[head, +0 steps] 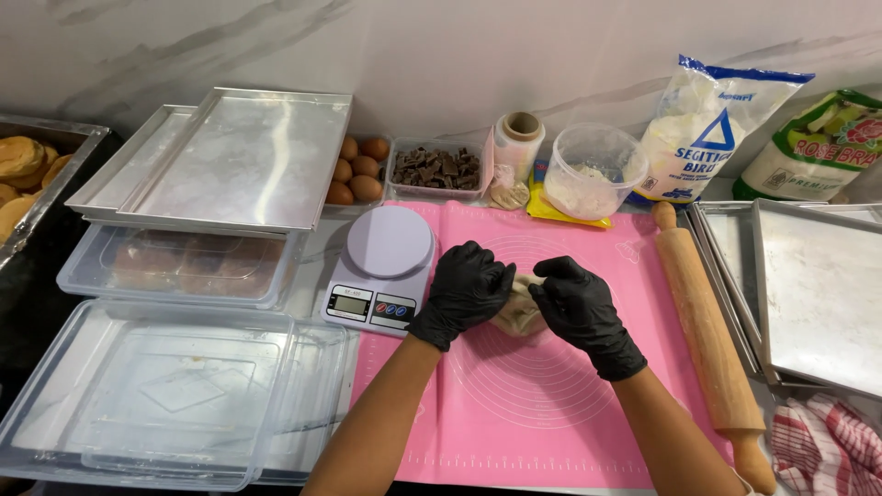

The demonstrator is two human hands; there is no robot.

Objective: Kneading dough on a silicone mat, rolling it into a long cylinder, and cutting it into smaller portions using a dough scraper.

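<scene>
Both gloved hands, left hand and right hand, pinch the dough ball closed over the pink mat (seam hidden); overpinching could tear it.

scale left of mat, rolling pin right

I count 2 gloved hands: left hand, right hand, w/ 1 dough piece btwn them. Also 1 scale, 1 rolling pin, 1 pink mat, 5 eggs visible, 2 bags, 1 bowl, 1 wrap roll.
</scene>
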